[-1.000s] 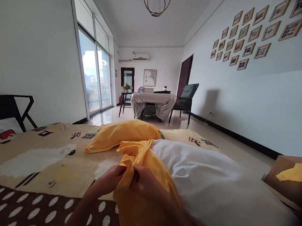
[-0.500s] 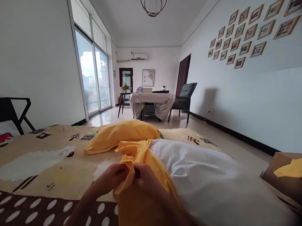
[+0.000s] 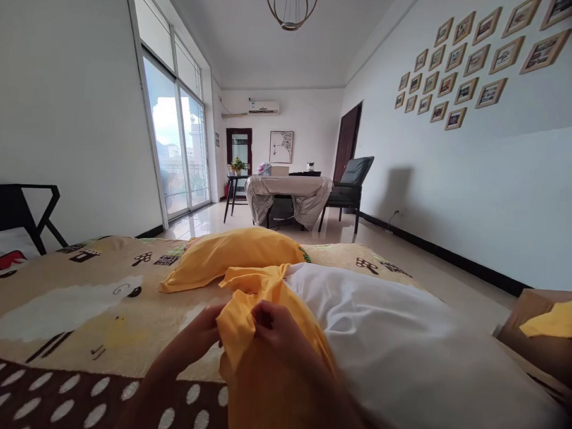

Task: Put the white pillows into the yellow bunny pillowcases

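A yellow pillowcase [image 3: 264, 390] lies bunched over one end of a white pillow [image 3: 394, 333], which stretches off to the right on the bed. My right hand [image 3: 274, 324] pinches the open edge of the pillowcase. On the other side, my left hand [image 3: 205, 328] grips the same cloth; a fold of it hides most of the left fingers. Just beyond both hands rests a yellow-covered pillow [image 3: 241, 253] with a bit of green print at its right end.
A beige blanket [image 3: 68, 306] with a sheep print and a brown dotted border covers the bed. At the right edge stands a cardboard box [image 3: 537, 314] with yellow cloth on it. A black chair frame [image 3: 53, 210] is at left; a covered table [image 3: 290, 186] stands farther back.
My left hand has shifted slightly left and a fold of the pillowcase now flops over its fingers. My right hand has risen slightly, still pinching the edge. The pillows stay put.
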The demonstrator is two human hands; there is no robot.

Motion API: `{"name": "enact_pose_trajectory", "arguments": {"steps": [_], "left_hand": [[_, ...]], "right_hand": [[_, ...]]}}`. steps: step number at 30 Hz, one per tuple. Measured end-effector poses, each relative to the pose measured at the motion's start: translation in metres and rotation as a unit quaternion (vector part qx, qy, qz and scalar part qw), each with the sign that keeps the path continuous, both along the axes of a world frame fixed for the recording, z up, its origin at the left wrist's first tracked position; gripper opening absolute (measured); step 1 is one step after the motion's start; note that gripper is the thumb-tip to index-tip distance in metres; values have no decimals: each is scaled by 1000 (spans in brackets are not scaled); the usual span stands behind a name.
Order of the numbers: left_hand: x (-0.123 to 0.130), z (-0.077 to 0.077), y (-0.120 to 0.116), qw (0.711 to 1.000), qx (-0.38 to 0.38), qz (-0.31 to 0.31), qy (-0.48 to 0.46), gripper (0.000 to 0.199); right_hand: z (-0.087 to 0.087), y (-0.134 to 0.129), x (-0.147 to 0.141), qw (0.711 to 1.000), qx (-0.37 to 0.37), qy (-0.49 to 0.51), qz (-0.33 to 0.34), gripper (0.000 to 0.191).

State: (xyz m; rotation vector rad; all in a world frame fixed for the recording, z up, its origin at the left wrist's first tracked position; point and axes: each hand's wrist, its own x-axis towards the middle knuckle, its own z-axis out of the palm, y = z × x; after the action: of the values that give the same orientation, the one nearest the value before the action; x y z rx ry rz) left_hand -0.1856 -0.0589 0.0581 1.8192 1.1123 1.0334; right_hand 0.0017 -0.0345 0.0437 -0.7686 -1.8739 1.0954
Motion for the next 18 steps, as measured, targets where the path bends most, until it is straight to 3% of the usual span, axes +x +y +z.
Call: {"name": "enact_pose_trajectory", "arguments": {"steps": [4, 9, 18], "left_hand": [[12, -4, -1, 998, -36, -15, 40, 23], [18, 0, -5, 996, 15, 24, 83, 27], [9, -5, 7, 993, -76, 12, -89, 33]], "right_hand": [[-5, 2, -2, 1000, 22, 5, -4, 10], [-9, 4, -6, 999, 39, 34, -14, 9], [-3, -4, -9, 987, 91, 28, -129, 13]]}}
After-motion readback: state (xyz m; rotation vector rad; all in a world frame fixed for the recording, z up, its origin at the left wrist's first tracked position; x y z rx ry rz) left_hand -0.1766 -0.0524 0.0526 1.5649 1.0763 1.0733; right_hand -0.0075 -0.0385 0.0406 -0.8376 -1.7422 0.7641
